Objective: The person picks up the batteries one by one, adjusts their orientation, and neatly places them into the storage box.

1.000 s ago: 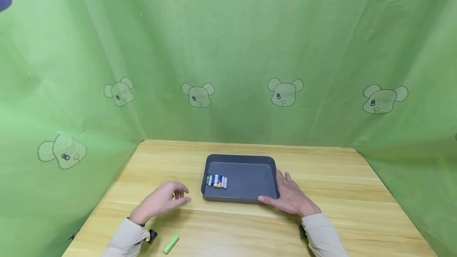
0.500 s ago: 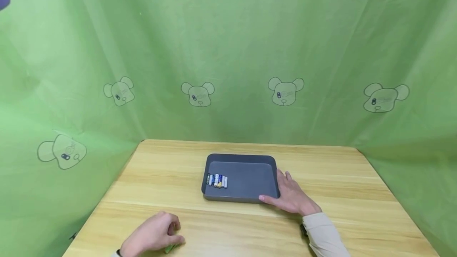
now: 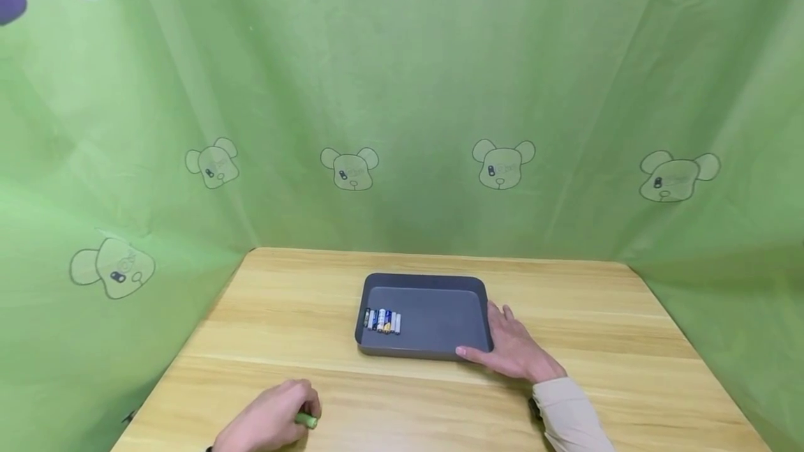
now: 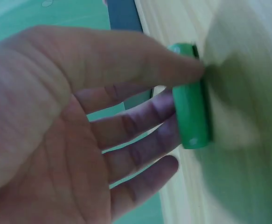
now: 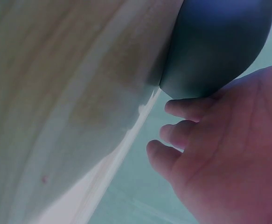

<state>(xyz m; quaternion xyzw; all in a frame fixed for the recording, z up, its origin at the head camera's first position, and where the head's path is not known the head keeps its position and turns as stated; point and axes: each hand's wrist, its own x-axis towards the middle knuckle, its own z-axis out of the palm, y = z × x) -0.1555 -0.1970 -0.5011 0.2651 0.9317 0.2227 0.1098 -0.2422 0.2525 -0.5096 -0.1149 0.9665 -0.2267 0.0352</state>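
Observation:
My left hand [image 3: 270, 417] is low over the front left of the table. Its thumb and fingers pinch a green battery [image 4: 191, 107], a plain cylinder close to the wood in the left wrist view. A dark grey rectangular tray [image 3: 433, 312] lies near the middle. Several batteries [image 3: 382, 321], white, blue and dark, lie side by side in a row at its left end. My right hand [image 3: 516, 349] rests against the tray's front right corner, thumb at the front wall and fingers extended along the right side. In the right wrist view, several fingertips [image 5: 161, 156] stand clear of the tray.
A wooden table [image 3: 603, 340] lies under everything. Green cloth [image 3: 427, 89] with bear drawings hangs behind it and on both sides.
My left hand has come down and toward me from beside the tray and taken hold of the green battery that lay on the table. My right hand and the tray have stayed put.

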